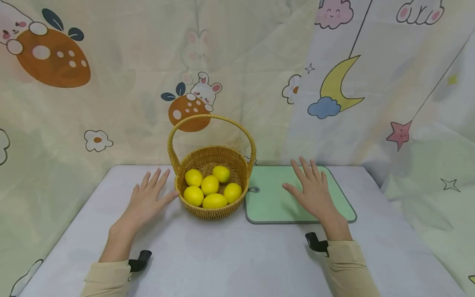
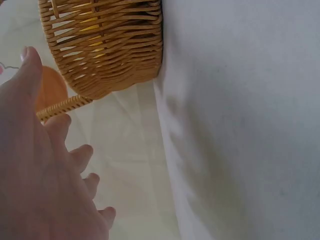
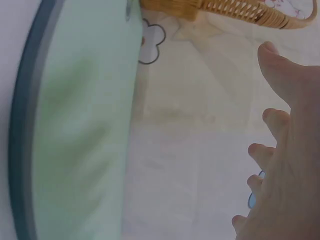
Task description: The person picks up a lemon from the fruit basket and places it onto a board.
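A wicker basket [image 1: 213, 213] with a tall arched handle stands near the back of the table, holding several yellow lemons [image 1: 210, 185]. My left hand [image 1: 146, 204], fingers spread and nothing in it, hovers just left of the basket. In the left wrist view the basket's woven side [image 2: 110, 55] shows beyond the thumb. Over a light green cutting board [image 1: 267, 206] with a grey rim, my right hand [image 1: 313, 194] is held with its fingers spread, also holding nothing. The right wrist view shows that hand [image 3: 285, 140] raised off the board [image 3: 90, 125], its shadow falling on the green surface.
A white cloth covers the table [image 1: 222, 260]. Behind it hangs a patterned curtain [image 1: 252, 62] with cartoon rabbits, a moon and a star. Small black wrist mounts [image 1: 140, 261] stick out inward from both sleeves. The basket stands close to the board's left edge.
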{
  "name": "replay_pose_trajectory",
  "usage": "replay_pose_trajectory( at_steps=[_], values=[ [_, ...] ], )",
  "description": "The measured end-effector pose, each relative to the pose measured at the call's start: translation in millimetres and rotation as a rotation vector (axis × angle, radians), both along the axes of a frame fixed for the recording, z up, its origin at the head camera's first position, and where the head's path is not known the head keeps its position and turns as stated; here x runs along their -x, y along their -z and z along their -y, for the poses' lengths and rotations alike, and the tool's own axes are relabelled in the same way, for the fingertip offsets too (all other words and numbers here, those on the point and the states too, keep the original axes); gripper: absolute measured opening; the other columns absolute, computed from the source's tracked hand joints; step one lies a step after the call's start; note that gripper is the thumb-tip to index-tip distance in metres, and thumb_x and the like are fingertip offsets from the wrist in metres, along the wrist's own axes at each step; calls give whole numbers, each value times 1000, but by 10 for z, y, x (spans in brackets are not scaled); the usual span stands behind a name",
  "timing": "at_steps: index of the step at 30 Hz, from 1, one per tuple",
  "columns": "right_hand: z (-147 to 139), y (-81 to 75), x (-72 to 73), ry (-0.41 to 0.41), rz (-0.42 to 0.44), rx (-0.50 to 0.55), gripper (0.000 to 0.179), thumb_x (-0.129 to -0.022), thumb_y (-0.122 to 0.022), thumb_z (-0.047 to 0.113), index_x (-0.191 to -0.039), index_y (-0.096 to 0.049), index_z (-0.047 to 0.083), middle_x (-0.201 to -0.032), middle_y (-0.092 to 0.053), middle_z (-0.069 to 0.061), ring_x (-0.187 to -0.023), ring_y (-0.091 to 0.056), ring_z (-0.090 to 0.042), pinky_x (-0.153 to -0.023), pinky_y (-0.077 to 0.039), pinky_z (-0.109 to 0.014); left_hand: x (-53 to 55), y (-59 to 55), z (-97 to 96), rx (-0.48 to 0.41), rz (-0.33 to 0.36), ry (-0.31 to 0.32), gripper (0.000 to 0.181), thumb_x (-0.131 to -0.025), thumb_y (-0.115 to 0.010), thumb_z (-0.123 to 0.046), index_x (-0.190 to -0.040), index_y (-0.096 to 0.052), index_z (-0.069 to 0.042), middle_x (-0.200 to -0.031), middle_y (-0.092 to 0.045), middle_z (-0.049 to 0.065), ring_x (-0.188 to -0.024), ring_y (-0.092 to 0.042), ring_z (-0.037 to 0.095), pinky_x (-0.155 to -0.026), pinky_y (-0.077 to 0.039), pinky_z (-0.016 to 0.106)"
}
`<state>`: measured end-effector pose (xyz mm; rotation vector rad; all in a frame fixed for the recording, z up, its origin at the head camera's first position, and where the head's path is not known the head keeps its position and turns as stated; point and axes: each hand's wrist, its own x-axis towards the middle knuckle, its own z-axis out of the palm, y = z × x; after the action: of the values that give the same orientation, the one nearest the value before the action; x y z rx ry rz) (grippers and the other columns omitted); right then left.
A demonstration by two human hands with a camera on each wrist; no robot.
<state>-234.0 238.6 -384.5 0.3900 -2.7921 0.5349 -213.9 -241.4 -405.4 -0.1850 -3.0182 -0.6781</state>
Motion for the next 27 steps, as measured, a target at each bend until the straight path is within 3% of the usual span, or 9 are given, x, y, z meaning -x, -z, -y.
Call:
replay_pose_trajectory(
  at_steps=[15,23,27],
  values=[
    [321,-327,-108,-89,-50,36,82,-95,-57,56,-161,-14,31,-169,-7,-2,-157,5,-32,-117,-2,-72,2,3,-124,-49,29,37,93,-93,-40,-74,-162,-5,-22,-169,-4,13,-154,3,44,-114,-1,75],
    [536,-474,-161,-185,-27,85,83,-94,-59,54,-160,-15,32,-169,-8,-1,-156,2,-34,-117,-4,-72,1,24,-197,-79,54,44,100,-92,-44,-74,-162,-1,-16,-169,-4,13,-154,3,43,-116,0,73],
    [639,-504,-217,-247,-26,108,82,-94,-61,52,-160,-16,33,-169,-10,1,-157,-2,-32,-118,-7,-70,-1,36,-231,-125,94,55,105,-89,-48,-74,-161,4,-19,-169,-4,13,-154,2,42,-115,-3,74]
  ],
)
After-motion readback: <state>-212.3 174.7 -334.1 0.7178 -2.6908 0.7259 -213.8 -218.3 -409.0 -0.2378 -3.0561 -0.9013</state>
